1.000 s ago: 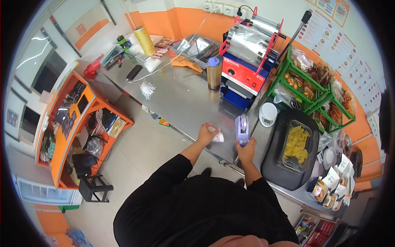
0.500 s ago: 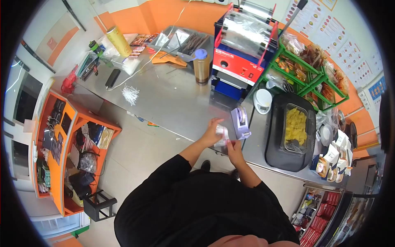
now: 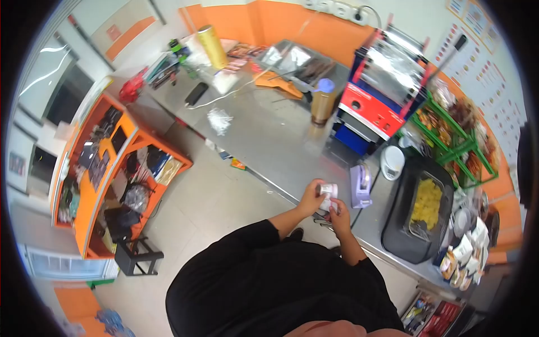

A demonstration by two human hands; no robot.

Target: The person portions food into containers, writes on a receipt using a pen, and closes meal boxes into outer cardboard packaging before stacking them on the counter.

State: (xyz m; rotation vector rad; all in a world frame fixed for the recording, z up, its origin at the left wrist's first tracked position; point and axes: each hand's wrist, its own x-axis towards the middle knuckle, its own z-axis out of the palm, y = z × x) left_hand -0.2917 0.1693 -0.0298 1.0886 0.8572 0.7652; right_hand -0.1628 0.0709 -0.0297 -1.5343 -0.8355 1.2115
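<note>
Near the counter's front edge, my left hand (image 3: 312, 197) is closed around a small white-and-pink item (image 3: 328, 194), perhaps a roll or cup; its exact kind is unclear. The fingers of my right hand (image 3: 339, 215) pinch the lower right side of the same item. Just right of both hands stands a purple tape dispenser (image 3: 360, 186), touched by neither. Behind it are a white round scale (image 3: 392, 163) and a red and blue sealing machine (image 3: 373, 110) with a film roll on top.
On the steel counter (image 3: 258, 140) are a brown bottle (image 3: 323, 104), white strips (image 3: 219, 121), a black phone-like object (image 3: 196, 94) and a yellow roll (image 3: 212, 47). To the right are a black tray with yellow food (image 3: 426, 205), green baskets (image 3: 465, 147) and paper packs (image 3: 465, 253).
My right hand has left the tape dispenser and come to the white-and-pink item in my left hand. The head view has swung, shifting the scene.
</note>
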